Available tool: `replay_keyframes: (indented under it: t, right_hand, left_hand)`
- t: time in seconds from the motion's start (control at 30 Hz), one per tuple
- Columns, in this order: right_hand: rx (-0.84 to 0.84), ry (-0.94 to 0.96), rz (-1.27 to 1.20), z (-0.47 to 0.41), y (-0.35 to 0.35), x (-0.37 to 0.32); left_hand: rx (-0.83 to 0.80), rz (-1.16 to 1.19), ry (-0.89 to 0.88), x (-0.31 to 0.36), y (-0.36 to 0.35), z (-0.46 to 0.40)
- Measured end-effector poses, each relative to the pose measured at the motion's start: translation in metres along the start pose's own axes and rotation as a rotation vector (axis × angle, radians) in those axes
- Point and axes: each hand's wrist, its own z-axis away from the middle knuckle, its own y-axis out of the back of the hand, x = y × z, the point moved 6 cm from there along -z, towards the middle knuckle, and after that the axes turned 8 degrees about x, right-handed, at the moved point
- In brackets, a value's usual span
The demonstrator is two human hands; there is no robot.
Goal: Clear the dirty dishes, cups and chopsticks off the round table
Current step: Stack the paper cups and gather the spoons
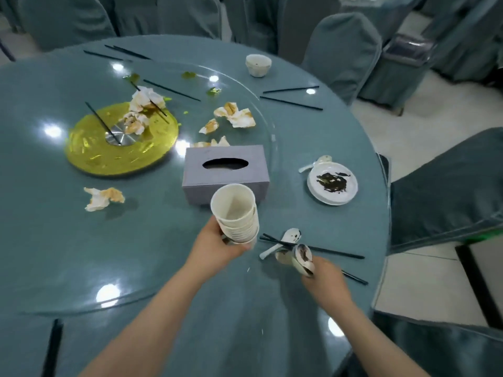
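Near edge of worktop [81, 254]: right hand [324, 276], grip closed round a small tilted cup [302, 258] with dark dregs inside, seemingly a second cup nested behind; tilted probably for lifting toward the stack. Left hand [217, 244], grip wrapped round the base of a stack of white cups [235, 213], held upright above the worktop, likely so each further cup can be dropped in. Just beside the right hand: white spoon [288, 239] lying across a pair of black chopsticks [326, 251], not yet collected. Middle ground: grey tissue box [226, 172], unlabelled, on the edge of the glass turntable [268, 126]. Right of box: white saucer [332, 183] with dark tea leaves, a second spoon [313, 164] touching its far rim. Left of box: crumpled stained napkin [103, 197]; further napkins [236, 114] on the turntable. Centre: gold disc [87, 148] carrying soiled napkins and loose chopsticks. Far side: two chopsticks [291, 96] lying apart, one white cup [258, 65] near the far rim, more chopsticks [119, 53] at the far left edge. Behind: covered chairs [343, 47]. Brands, labels, writing: none legible anywhere. Task judged partly done; saucer, spoons, far cup and all chopsticks remain on the worktop.
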Motion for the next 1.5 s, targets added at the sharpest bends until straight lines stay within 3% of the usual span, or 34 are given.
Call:
replay_keyframes:
  t: [0.23,0.47,1.1,1.33,1.5]
  right_hand:
    - [0.071,-0.102,-0.082,-0.056,0.037,0.077]
    - [0.067,-0.080,-0.125,-0.091,0.050,0.105]
    - [-0.028,-0.038,-0.166,-0.119,0.039,0.095]
    - [-0.016,0.012,-0.268,-0.119,0.041,0.085]
    - [0.017,0.029,-0.331,-0.121,0.038,0.076]
  left_hand:
    - [0.013,0.003,-0.037,0.023,-0.117,-0.056]
    - [0.030,-0.114,-0.038,0.015,-0.170,-0.091]
    - [-0.032,-0.244,0.057,-0.025,-0.169,-0.094]
    - [0.051,-0.532,-0.060,-0.035,-0.145,-0.056]
    - [-0.038,-0.731,-0.160,-0.041,-0.141,-0.042]
